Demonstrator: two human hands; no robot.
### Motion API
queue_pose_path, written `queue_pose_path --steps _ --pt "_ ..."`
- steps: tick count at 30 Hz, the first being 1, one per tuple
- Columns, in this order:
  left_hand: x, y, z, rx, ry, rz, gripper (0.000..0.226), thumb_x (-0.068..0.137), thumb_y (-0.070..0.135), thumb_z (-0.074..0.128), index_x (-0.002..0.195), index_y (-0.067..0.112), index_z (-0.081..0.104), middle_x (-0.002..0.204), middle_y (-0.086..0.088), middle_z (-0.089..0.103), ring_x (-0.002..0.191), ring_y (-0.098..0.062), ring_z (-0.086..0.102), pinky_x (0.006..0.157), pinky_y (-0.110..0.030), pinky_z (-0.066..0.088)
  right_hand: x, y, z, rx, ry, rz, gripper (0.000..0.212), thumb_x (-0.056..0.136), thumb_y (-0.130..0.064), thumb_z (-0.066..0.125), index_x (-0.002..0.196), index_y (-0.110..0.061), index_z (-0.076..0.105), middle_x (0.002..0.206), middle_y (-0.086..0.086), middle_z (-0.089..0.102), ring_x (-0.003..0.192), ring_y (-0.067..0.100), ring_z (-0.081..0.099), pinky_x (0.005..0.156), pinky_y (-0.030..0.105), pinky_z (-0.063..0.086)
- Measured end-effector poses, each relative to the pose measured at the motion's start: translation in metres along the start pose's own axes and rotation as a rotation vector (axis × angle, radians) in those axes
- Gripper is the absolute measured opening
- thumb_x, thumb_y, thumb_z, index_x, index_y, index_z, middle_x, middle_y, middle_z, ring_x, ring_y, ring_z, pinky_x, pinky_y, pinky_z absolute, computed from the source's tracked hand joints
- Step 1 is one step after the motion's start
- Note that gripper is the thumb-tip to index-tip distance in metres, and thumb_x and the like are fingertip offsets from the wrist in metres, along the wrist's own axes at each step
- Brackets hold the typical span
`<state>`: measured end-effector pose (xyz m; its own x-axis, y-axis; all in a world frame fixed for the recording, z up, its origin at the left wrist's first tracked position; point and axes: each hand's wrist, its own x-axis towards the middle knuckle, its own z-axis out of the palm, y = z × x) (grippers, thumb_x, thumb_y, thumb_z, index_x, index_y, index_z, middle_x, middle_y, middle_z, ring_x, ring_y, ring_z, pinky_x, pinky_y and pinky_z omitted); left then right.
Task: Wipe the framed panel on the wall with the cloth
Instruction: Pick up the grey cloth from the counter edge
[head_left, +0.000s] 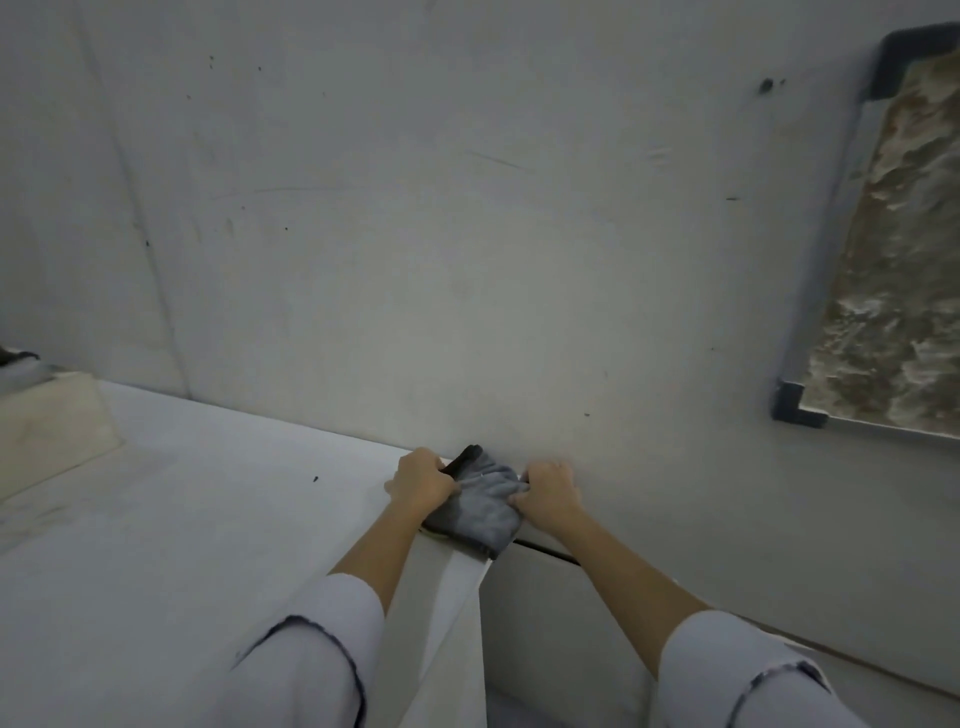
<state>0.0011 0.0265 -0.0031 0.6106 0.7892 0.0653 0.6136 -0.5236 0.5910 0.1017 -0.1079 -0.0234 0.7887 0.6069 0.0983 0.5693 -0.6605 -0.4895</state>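
A grey cloth (480, 506) lies bunched at the far corner of a white counter (208, 519), against the wall. My left hand (422, 480) grips its left edge and my right hand (550, 491) grips its right edge, both with curled fingers. The framed panel (893, 270) hangs on the wall at the far right, above and well apart from my hands. It has a grey frame with dark corner pieces and a mottled brown and white surface. Its right part is cut off by the view's edge.
The pale wall (415, 208) fills most of the view, with small dark marks. A beige block (52, 426) sits on the counter at the far left. The counter's right edge drops off just below the cloth.
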Motion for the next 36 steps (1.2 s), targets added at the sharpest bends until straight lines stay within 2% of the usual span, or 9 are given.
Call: queue_pose_path --steps 2,7,11,13,16,18,22,34,36 --pt "-0.007 0.006 -0.001 -0.028 0.02 0.048 0.015 0.071 0.022 0.077 0.074 0.018 0.062 0.087 -0.004 0.066 0.089 -0.026 0.063 0.078 -0.03 0.049 -0.007 0.005 -0.006 -0.01 0.005 -0.01 0.003 0.086 -0.018 0.051 0.085 -0.016 0.051 0.103 0.013 0.057 0.114 0.03 0.049 0.078 0.034 0.041" --pt "-0.026 0.029 -0.01 -0.124 0.031 0.225 0.019 0.071 0.021 0.081 0.08 0.012 0.067 0.079 -0.002 0.063 0.076 -0.019 0.059 0.067 -0.023 0.043 -0.028 0.026 -0.029 0.036 0.109 -0.074 0.01 0.083 -0.013 0.053 0.084 -0.014 0.043 0.105 0.013 0.053 0.106 0.029 0.046 0.075 0.034 0.037" --pt "-0.049 0.059 -0.018 -0.228 0.039 0.349 0.016 0.075 0.02 0.078 0.084 0.011 0.068 0.079 -0.004 0.064 0.074 -0.018 0.059 0.062 -0.023 0.042 -0.051 0.042 -0.063 0.25 0.201 -0.162 0.018 0.08 -0.003 0.057 0.078 -0.011 0.04 0.083 0.007 0.045 0.083 0.024 0.046 0.062 0.032 0.034" --pt "-0.06 0.075 -0.02 -0.297 0.023 0.39 0.013 0.077 0.019 0.077 0.082 0.013 0.066 0.079 -0.006 0.068 0.075 -0.02 0.063 0.064 -0.025 0.046 -0.065 0.05 -0.083 0.4 0.253 -0.146 0.018 0.079 -0.001 0.058 0.086 -0.009 0.044 0.077 0.005 0.049 0.077 0.022 0.049 0.055 0.028 0.034" --pt "-0.079 0.1 -0.02 -0.339 -0.053 0.483 0.008 0.08 0.017 0.073 0.084 0.014 0.068 0.085 -0.008 0.072 0.081 -0.021 0.068 0.074 -0.031 0.051 -0.091 0.06 -0.111 0.604 0.278 -0.153 0.052 0.078 -0.006 0.067 0.121 -0.017 0.04 0.089 0.002 0.053 0.087 0.021 0.056 0.071 0.026 0.045" --pt "-0.092 0.118 -0.015 -0.318 -0.117 0.562 0.006 0.082 0.015 0.07 0.087 0.015 0.069 0.088 -0.004 0.073 0.085 -0.017 0.068 0.078 -0.03 0.05 -0.104 0.068 -0.128 0.641 0.302 -0.137 0.061 0.081 -0.016 0.072 0.127 -0.028 0.034 0.088 -0.001 0.052 0.087 0.018 0.056 0.078 0.029 0.045" --pt "-0.117 0.163 -0.003 -0.286 -0.183 0.699 0.007 0.084 0.013 0.067 0.088 0.018 0.07 0.088 -0.001 0.072 0.084 -0.013 0.067 0.077 -0.023 0.05 -0.119 0.087 -0.167 0.513 0.358 -0.12 0.011 0.083 -0.018 0.069 0.089 -0.015 0.061 0.08 0.002 0.059 0.079 0.018 0.056 0.071 0.03 0.044" --pt "-0.18 0.31 -0.016 -0.176 -0.128 1.085 0.035 0.074 0.003 0.067 0.105 0.015 0.059 0.09 -0.003 0.067 0.082 -0.018 0.062 0.073 -0.033 0.052 -0.161 0.146 -0.329 0.26 0.682 -0.177 0.011 0.077 -0.005 0.069 0.085 -0.009 0.062 0.08 0.008 0.064 0.078 0.023 0.06 0.072 0.032 0.048" --pt "-0.183 0.33 -0.019 -0.171 -0.106 1.084 0.026 0.076 0.006 0.067 0.098 0.015 0.059 0.085 -0.002 0.063 0.079 -0.018 0.061 0.069 -0.033 0.051 -0.164 0.147 -0.352 0.221 0.758 -0.196 0.016 0.077 -0.004 0.07 0.089 -0.008 0.06 0.081 0.007 0.063 0.077 0.019 0.058 0.068 0.021 0.045"
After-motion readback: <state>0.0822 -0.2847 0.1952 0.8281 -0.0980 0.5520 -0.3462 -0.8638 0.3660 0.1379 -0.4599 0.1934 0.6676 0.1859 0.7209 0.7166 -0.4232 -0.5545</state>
